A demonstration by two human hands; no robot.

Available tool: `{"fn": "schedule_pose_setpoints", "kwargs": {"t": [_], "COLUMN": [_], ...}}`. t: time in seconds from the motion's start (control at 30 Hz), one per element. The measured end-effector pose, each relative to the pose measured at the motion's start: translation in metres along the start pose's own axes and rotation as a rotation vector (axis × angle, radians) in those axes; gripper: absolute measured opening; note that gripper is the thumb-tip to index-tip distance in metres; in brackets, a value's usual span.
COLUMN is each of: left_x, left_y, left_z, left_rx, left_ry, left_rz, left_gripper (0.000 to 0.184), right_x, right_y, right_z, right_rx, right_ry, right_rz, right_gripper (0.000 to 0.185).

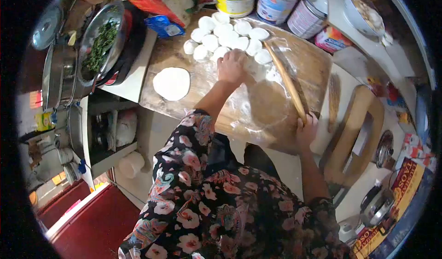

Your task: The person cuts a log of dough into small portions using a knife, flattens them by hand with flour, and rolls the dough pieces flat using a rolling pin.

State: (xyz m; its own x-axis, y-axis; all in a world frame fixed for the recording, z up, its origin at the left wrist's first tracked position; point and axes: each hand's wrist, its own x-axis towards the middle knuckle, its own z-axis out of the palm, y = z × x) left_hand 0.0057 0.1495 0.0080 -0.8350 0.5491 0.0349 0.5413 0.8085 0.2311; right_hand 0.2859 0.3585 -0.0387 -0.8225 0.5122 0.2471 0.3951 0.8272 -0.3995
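My left hand (232, 68) reaches over the floured wooden board (207, 103). Its fingers curl downward against the near edge of a cluster of round dough pieces (227, 38); what they close on, if anything, is hidden under the hand. At the board's front right, my right hand (307, 129) is closed round the near end of a thin wooden rolling pin (286, 81), which slants away toward the dough pieces. On the board's left part lies a flat rolled dough round (171, 84). Loose flour dusts the middle.
A metal bowl of chopped greens (102, 45) stands left of the board. Behind it are a blue packet (165, 27), a yellow-labelled tub (234, 0) and several tins (278, 3). To the right lie a small brush (334, 100) and a wooden frame-like piece (351, 137).
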Motion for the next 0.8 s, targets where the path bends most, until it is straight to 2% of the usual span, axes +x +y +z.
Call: {"fn": "schedule_pose_setpoints", "kwargs": {"t": [0.1, 0.13, 0.17, 0.23, 0.33, 0.37, 0.43, 0.47, 0.6, 0.67, 0.77, 0.8], "left_x": [0.000, -0.003, -0.011, -0.036, -0.072, -0.076, -0.081, -0.081, -0.080, -0.086, -0.098, -0.097], "left_y": [0.017, 0.019, 0.022, 0.026, 0.032, 0.038, 0.042, 0.036, 0.029, 0.029, 0.054, 0.058], "left_z": [0.010, 0.018, 0.022, 0.031, 0.027, 0.021, 0.017, 0.022, 0.027, 0.022, -0.002, 0.001], "left_rx": [0.000, -0.008, 0.001, -0.132, -0.269, -0.267, -0.209, -0.195, -0.213, -0.175, -0.155, -0.154], "left_ry": [0.033, 0.066, 0.060, 0.020, 0.039, 0.029, 0.125, 0.002, -0.069, -0.298, -0.232, -0.190], "left_rz": [-0.086, -0.069, -0.055, 0.099, 0.219, 0.233, 0.075, 0.040, 0.114, 0.148, 0.069, 0.099], "left_gripper": [0.047, 0.038, 0.038, 0.033, 0.053, 0.053, 0.066, 0.071, 0.073, 0.070, 0.069, 0.070], "right_x": [-0.003, -0.002, -0.002, -0.002, -0.002, -0.002, -0.002, -0.003, -0.005, -0.003, -0.003, -0.002], "right_y": [0.000, -0.006, -0.005, -0.003, -0.005, -0.005, -0.006, -0.005, -0.001, 0.000, 0.000, 0.000], "right_z": [0.003, -0.001, -0.001, 0.000, -0.004, -0.006, -0.007, -0.006, -0.004, -0.001, -0.003, -0.004], "right_rx": [0.010, 0.072, 0.079, 0.028, 0.065, 0.064, 0.093, 0.095, 0.101, 0.117, 0.198, 0.191], "right_ry": [0.003, -0.009, -0.004, -0.018, -0.022, -0.019, 0.011, 0.012, 0.037, 0.040, 0.068, 0.054], "right_rz": [0.067, 0.112, 0.127, 0.093, 0.103, 0.121, 0.075, 0.085, 0.040, 0.042, 0.041, 0.047], "right_gripper": [0.039, 0.038, 0.038, 0.035, 0.033, 0.033, 0.032, 0.032, 0.031, 0.031, 0.031, 0.031]}}
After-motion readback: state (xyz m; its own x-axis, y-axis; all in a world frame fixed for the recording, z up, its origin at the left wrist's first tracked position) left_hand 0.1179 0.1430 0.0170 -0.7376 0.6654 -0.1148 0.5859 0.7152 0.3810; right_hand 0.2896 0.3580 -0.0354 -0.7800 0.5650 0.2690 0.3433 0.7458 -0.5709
